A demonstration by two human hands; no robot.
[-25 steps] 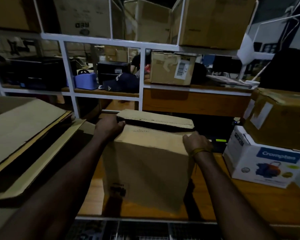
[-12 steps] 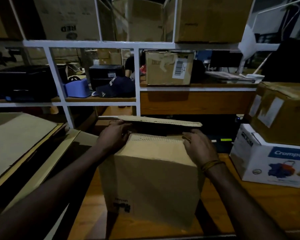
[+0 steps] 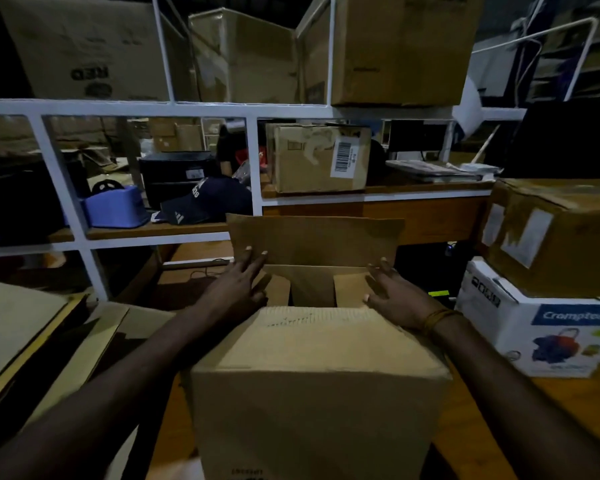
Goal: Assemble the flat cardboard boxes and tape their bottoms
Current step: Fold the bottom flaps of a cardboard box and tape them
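Note:
A brown cardboard box (image 3: 319, 403) stands upright on the wooden table, right in front of me. Its near flap is folded flat over the top. Its far flap (image 3: 314, 239) stands upright, and the two small side flaps lie folded inward below it. My left hand (image 3: 238, 289) reaches over the box's left top edge with straight fingers touching the far flap's lower left part. My right hand (image 3: 394, 294), with a thread band on the wrist, lies with spread fingers on the right side flap. No tape shows.
Flat cardboard sheets (image 3: 32, 337) are stacked at the left. A white printed carton (image 3: 541, 323) with a brown box (image 3: 561, 233) on top stands at the right. Behind is a white shelf frame (image 3: 253, 168) holding boxes, a dark cap (image 3: 205, 200) and a blue container (image 3: 113, 206).
The far flap has swung up from nearly flat to upright, exposing the inner side flaps. Both hands have moved forward and opened their fingers. The view has come closer.

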